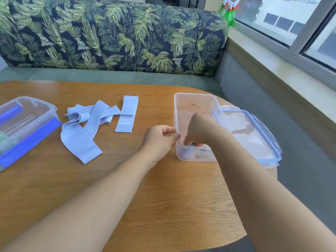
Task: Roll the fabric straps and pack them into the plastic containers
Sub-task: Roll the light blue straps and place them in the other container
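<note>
A clear plastic container point(195, 100) stands open on the wooden table at the right. My right hand point(199, 129) reaches down inside it, fingers curled round a rolled pale-blue strap point(192, 144) at the near end; the roll is mostly hidden by the fingers. My left hand point(160, 138) pinches the container's left rim near its front corner. Several loose pale-blue fabric straps point(85, 124) lie tangled at the table's middle left, and one flat folded strap point(127, 113) lies beside them.
The container's blue-rimmed lid point(254, 139) lies just right of it, overhanging the table edge. A second clear container point(31, 113) with blue lid parts and rolled straps sits at the far left. A leaf-patterned sofa stands behind the table, a window ledge at right.
</note>
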`<state>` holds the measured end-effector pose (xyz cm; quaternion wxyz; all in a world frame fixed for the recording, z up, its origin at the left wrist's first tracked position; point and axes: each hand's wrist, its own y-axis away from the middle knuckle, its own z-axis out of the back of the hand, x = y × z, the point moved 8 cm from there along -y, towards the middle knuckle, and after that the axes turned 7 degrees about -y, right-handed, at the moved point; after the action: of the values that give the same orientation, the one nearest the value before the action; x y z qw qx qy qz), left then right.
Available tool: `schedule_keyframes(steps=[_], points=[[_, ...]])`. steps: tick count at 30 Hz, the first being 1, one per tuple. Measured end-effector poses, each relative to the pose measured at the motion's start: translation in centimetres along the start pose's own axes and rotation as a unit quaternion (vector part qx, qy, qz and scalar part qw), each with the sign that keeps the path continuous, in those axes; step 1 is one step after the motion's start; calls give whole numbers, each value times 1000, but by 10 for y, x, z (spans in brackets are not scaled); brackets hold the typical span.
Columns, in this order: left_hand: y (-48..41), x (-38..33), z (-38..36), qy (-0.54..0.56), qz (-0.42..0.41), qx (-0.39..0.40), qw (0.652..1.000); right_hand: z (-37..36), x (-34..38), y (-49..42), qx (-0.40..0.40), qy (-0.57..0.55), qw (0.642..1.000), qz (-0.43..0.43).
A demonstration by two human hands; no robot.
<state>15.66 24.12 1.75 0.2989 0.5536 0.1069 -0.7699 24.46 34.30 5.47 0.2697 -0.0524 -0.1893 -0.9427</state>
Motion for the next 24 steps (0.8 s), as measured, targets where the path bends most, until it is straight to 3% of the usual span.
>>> schedule_keyframes(steps=[6,11,19,24], points=[[-2,-1,-1,-4,8,5,1000,-4,5,-4,31,41,999,3],[-3,1,-3,7,18,14,1000,-7,6,-8,11,29,999,12],[-1,-1,-3,4,28,28,999,-12,7,-7,66,62,996,6],[1,-3,-2,-5,34,30,999,-10,-3,-5,81,-52,995,-1]])
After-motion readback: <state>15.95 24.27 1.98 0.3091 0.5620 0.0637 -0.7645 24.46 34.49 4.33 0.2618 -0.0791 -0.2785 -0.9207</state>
